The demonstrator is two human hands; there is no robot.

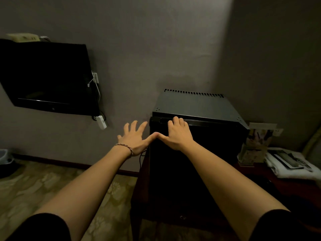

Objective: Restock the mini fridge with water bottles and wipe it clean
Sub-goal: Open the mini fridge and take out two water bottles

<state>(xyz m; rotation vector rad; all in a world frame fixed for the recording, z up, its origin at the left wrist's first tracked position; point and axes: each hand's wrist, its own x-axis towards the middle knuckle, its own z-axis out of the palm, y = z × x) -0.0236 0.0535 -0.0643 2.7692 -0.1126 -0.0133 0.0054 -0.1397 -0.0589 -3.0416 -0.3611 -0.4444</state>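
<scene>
Black sleeves sit lowest in the view, two bare forearms running forward from them toward the small black box-shaped metal mini fridge [196, 153] against the grey wall. Right hand [178, 134] is up at the top edge of the door, fingers [176, 120] curled over the long dark handle strip [194, 121] that runs across the door's top, thumb stretched out to the left. Left hand [134, 136], with a braided cord bracelet [126, 148] at the wrist, is spread flat with straight fingers just off the fridge's left side, holding nothing, its thumb tip meeting the right thumb tip.

The door looks closed, so this reads as the opening pull, first move of the restock. To do it well I'd say keep those curled fingers seated deep behind the strip and pull straight back toward the body, and let the free left palm brace the cabinet's side so the whole box doesn't slide on the dark wooden stand [284, 180] under it. No water bottles or cloth show yet.

The fridge stands upright, long axis vertical, door facing the camera, slotted vent row at the back of the lid toward the wall. A black wall-mounted flat screen [46, 75] hangs well apart to the left; white folded towels [291, 164] lie on the stand to the right
</scene>
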